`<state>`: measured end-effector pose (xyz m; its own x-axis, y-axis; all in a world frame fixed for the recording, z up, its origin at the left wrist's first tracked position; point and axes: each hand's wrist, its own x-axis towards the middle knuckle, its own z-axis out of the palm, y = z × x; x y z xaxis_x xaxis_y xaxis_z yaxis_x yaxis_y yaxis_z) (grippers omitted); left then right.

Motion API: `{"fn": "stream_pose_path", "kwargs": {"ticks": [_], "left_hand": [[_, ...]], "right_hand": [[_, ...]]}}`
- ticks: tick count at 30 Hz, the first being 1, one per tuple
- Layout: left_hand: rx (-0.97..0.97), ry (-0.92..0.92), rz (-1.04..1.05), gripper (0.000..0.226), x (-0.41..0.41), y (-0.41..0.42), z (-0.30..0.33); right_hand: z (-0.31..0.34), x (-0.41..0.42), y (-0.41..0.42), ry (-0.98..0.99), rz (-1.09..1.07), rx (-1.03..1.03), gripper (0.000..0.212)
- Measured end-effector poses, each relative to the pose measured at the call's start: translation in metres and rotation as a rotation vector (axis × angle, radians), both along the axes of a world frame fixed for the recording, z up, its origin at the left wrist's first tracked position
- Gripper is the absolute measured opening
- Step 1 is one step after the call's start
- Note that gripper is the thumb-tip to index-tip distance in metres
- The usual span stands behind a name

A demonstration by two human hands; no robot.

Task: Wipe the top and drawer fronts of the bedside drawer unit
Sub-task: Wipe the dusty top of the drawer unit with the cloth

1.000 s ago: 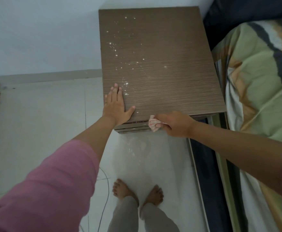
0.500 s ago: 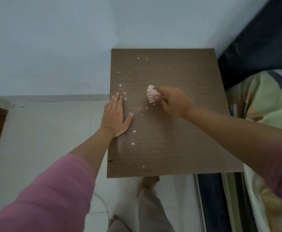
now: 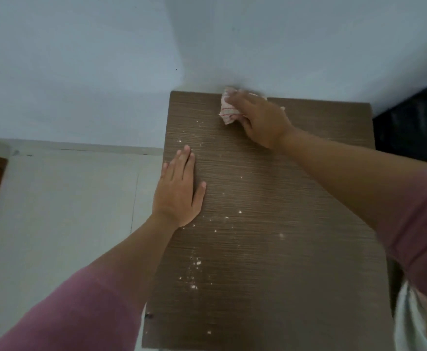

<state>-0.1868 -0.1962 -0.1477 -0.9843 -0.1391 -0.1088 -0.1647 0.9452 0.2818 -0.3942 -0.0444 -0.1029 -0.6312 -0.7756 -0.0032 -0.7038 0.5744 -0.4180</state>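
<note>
Crumb-speckled wooden top (image 3: 270, 249) is barely wiped — our right hand (image 3: 260, 120) grips the cloth (image 3: 226, 110), left hand (image 3: 178, 191) flat, crumbs (image 3: 194, 264) behind it, drawer fronts unseen.

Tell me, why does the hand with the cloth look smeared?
Head view: motion blur softens the right hand and its crumpled white, red-lined cloth; the flat left hand looks sharper; light is dim and even, without glare on the brown wood-grain top.
</note>
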Motion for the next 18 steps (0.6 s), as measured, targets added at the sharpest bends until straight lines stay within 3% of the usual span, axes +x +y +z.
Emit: {"fn": "stream_pose_path", "kwargs": {"ticks": [5, 18], "left_hand": [[0.029, -0.007, 0.001, 0.063, -0.001, 0.000, 0.002], [0.036, -0.037, 0.006, 0.063, -0.002, -0.001, 0.003]], "right_hand": [[-0.026, -0.015, -0.006, 0.018, 0.181, 0.103, 0.045], [-0.039, 0.003, -0.004, 0.025, 0.072, 0.011, 0.045]]}}
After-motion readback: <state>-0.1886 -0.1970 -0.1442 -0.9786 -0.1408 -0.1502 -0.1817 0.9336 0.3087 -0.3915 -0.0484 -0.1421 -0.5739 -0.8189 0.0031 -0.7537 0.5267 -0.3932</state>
